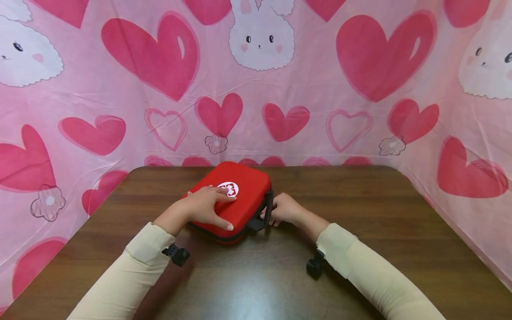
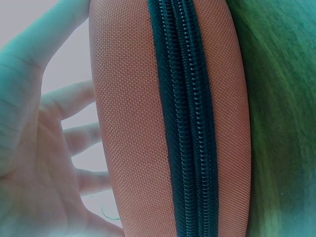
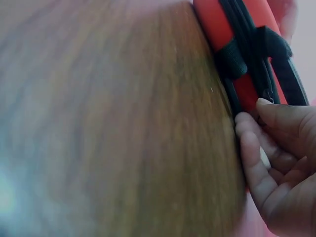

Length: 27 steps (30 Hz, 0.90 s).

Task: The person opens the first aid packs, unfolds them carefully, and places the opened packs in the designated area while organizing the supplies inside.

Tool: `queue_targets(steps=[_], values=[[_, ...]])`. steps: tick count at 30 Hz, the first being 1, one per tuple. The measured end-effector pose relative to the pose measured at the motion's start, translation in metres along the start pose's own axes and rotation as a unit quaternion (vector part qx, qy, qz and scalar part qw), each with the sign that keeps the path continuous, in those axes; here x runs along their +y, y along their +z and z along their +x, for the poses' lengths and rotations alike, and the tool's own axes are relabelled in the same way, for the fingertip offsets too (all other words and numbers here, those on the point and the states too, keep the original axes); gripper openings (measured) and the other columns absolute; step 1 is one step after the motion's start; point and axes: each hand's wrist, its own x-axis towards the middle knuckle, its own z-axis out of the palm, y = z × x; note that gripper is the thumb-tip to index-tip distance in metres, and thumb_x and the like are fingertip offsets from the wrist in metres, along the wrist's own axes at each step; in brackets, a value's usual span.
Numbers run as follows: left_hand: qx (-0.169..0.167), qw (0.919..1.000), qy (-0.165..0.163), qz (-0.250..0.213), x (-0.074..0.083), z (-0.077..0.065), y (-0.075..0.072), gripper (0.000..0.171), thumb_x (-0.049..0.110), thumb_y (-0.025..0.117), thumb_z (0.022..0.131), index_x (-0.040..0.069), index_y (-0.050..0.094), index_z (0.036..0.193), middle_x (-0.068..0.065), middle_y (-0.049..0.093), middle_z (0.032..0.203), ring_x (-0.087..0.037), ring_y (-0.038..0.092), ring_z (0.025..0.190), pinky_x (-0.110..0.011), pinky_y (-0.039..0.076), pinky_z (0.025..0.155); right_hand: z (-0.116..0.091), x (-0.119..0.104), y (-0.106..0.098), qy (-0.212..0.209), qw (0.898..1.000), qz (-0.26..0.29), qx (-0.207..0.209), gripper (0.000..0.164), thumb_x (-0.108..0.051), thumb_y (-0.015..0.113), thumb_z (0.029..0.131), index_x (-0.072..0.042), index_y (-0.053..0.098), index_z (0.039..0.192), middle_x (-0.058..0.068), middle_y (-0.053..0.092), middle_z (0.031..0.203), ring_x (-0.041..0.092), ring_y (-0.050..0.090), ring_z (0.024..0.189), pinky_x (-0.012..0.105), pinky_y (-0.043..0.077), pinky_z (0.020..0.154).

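Head: red case (image 1: 246,195) on the table (image 1: 360,209), left of centre toward the far edge; left hand (image 1: 206,206) spread on top, not gripping, right hand (image 1: 286,209) by the black handle (image 1: 269,206); white round emblem (image 1: 231,186) with red motif, partly covered, no legible writing. Left wrist: woven shell with zipper (image 2: 185,108) round the side; probably light, semi-stiff, low slip, not fragile, so brace on top or sidewall. Right wrist: thumb and fingertips look pinched on the zipper pull (image 3: 267,95); handle seems best for lifting, no brand readable.
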Motion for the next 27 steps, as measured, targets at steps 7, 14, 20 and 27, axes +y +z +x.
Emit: queue_targets(steps=[7, 14, 20, 27], values=[[-0.009, 0.9997, 0.013, -0.016, -0.003, -0.002, -0.003, 0.085, 0.059, 0.08, 0.067, 0.029, 0.053, 0.142, -0.004, 0.041, 0.15, -0.041, 0.027, 0.139, -0.075, 0.029, 0.098, 0.0, 0.003, -0.01, -0.006, 1.0, 0.007, 0.002, 0.004, 0.007, 0.071, 0.076, 0.007, 0.072, 0.073, 0.013, 0.066, 0.059, 0.019, 0.065, 0.053, 0.035, 0.058, 0.053], [-0.054, 0.996, 0.044, -0.056, -0.015, -0.011, -0.012, 0.081, 0.042, 0.086, 0.068, 0.025, 0.055, 0.141, -0.006, 0.04, 0.151, -0.04, 0.024, 0.141, -0.058, 0.04, 0.102, -0.001, 0.009, -0.029, 0.018, 1.0, 0.003, 0.018, 0.008, 0.002, 0.069, 0.085, 0.007, 0.073, 0.08, 0.012, 0.068, 0.068, 0.017, 0.063, 0.055, 0.034, 0.058, 0.056], [-0.097, 0.9929, 0.035, -0.058, -0.022, -0.02, -0.027, 0.075, 0.021, 0.088, 0.07, 0.026, 0.057, 0.138, -0.008, 0.039, 0.152, -0.038, 0.028, 0.138, -0.042, 0.055, 0.086, -0.004, 0.01, -0.037, 0.025, 1.0, -0.007, 0.006, 0.007, -0.001, 0.072, 0.085, 0.005, 0.074, 0.082, 0.012, 0.069, 0.071, 0.018, 0.063, 0.057, 0.035, 0.058, 0.057], [-0.084, 0.996, 0.03, -0.011, -0.024, -0.019, -0.037, 0.067, 0.001, 0.083, 0.068, 0.018, 0.065, 0.13, -0.013, 0.052, 0.138, -0.035, 0.042, 0.125, -0.038, 0.057, 0.08, -0.01, 0.002, -0.03, -0.019, 0.998, -0.035, -0.057, 0.008, -0.001, 0.072, 0.085, 0.005, 0.073, 0.081, 0.011, 0.07, 0.071, 0.019, 0.065, 0.059, 0.035, 0.058, 0.058]])
